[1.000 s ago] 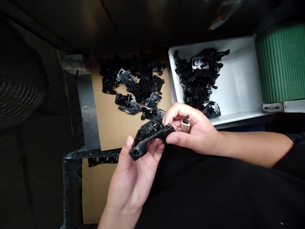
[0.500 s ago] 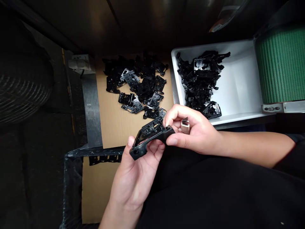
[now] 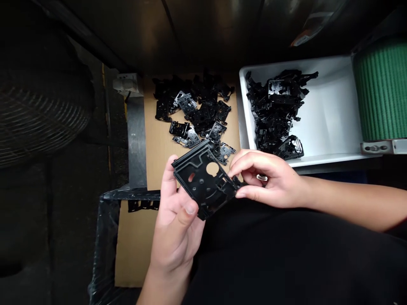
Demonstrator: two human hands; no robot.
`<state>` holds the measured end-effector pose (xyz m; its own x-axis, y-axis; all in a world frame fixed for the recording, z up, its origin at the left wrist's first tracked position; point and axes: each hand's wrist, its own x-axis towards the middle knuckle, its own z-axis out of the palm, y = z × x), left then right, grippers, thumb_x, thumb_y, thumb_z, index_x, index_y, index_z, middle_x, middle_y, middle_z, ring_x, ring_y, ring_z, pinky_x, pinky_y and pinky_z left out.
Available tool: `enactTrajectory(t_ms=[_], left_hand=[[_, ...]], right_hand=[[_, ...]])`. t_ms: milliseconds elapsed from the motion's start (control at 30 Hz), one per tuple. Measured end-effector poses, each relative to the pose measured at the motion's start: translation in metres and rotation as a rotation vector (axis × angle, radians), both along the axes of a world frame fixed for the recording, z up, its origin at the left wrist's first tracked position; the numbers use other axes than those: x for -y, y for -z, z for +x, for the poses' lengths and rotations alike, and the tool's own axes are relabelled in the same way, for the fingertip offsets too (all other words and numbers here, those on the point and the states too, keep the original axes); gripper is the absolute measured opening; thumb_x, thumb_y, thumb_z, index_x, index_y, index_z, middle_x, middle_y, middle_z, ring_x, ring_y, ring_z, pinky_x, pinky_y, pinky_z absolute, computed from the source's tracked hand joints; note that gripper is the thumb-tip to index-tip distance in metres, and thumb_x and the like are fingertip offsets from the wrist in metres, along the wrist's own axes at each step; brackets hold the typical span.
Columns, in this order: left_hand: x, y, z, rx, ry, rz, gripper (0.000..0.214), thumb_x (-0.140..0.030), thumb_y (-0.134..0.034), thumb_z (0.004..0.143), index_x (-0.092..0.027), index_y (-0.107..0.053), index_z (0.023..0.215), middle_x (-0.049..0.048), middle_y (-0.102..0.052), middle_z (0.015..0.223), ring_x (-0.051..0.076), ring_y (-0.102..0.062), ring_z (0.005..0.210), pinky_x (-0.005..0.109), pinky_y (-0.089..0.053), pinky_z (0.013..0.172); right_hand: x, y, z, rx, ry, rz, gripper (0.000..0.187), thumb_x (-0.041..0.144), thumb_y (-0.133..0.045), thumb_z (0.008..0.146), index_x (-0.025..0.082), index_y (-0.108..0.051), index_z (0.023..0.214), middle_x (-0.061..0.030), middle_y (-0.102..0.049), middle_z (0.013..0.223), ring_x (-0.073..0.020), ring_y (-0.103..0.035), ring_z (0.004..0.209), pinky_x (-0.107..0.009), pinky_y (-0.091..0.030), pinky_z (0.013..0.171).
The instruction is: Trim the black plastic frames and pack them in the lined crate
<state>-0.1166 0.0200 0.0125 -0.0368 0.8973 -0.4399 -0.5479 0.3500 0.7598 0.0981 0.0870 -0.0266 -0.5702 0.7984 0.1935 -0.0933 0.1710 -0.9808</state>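
Observation:
A black moulded plastic part (image 3: pixel 200 182), a flat plate with a round hole and a slot, is held up over the front of the bench. My left hand (image 3: pixel 178 224) grips its left and lower edges, thumb on the near side and fingers behind. At the right corner, the thumb and forefinger of my right hand (image 3: pixel 267 180) pinch the part. Among the curled fingers of that hand shows a small silvery metal piece (image 3: pixel 262 177); its kind is unclear. Behind the held part, a pile of similar black parts (image 3: pixel 203 112) lies on a cardboard sheet (image 3: pixel 159 165).
To the right, a white tray (image 3: pixel 330 127) holds more black parts (image 3: pixel 276 114) along its left side. A green ribbed conveyor belt (image 3: pixel 381 93) stands beyond it. Lower left is a plastic-lined bin (image 3: pixel 104 237) with cardboard (image 3: pixel 133 250) inside. A fan guard (image 3: pixel 41 118) is at far left.
The black part has been turned from nearly edge-on so its flat face now shows. My left thumb has come round onto its near edge. The whole view has shifted slightly.

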Motion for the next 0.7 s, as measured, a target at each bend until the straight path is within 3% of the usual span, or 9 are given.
enactTrajectory(t_ms=[133, 467, 700], left_hand=[[0.004, -0.003, -0.001, -0.048, 0.016, 0.033, 0.067, -0.032, -0.078, 0.094, -0.045, -0.053, 0.154, 0.0050, -0.064, 0.155, 0.028, -0.068, 0.134, 0.045, -0.057, 0.114], [0.008, -0.011, 0.000, -0.046, -0.021, -0.078, 0.071, -0.036, -0.077, 0.094, -0.034, -0.050, 0.160, 0.0087, -0.064, 0.156, 0.033, -0.065, 0.136, 0.033, -0.064, 0.092], [0.013, -0.014, -0.001, -0.012, -0.035, -0.051, 0.063, -0.029, -0.074, 0.096, -0.031, -0.056, 0.156, 0.0096, -0.068, 0.150, 0.031, -0.064, 0.140, 0.036, -0.061, 0.106]], right_hand=[[0.002, -0.002, -0.001, -0.020, -0.007, -0.012, 0.028, 0.016, -0.084, 0.092, 0.017, -0.069, 0.116, -0.0036, -0.065, 0.103, -0.0032, -0.039, 0.058, -0.020, -0.041, 0.052], [0.007, -0.008, -0.003, -0.097, -0.024, -0.177, 0.031, 0.011, -0.085, 0.089, 0.018, -0.070, 0.115, 0.0006, -0.061, 0.096, -0.0031, -0.037, 0.056, -0.022, -0.038, 0.053], [0.010, -0.008, -0.008, -0.112, -0.007, -0.185, 0.032, 0.012, -0.087, 0.087, 0.018, -0.073, 0.115, 0.0002, -0.063, 0.095, -0.0047, -0.042, 0.058, -0.023, -0.042, 0.056]])
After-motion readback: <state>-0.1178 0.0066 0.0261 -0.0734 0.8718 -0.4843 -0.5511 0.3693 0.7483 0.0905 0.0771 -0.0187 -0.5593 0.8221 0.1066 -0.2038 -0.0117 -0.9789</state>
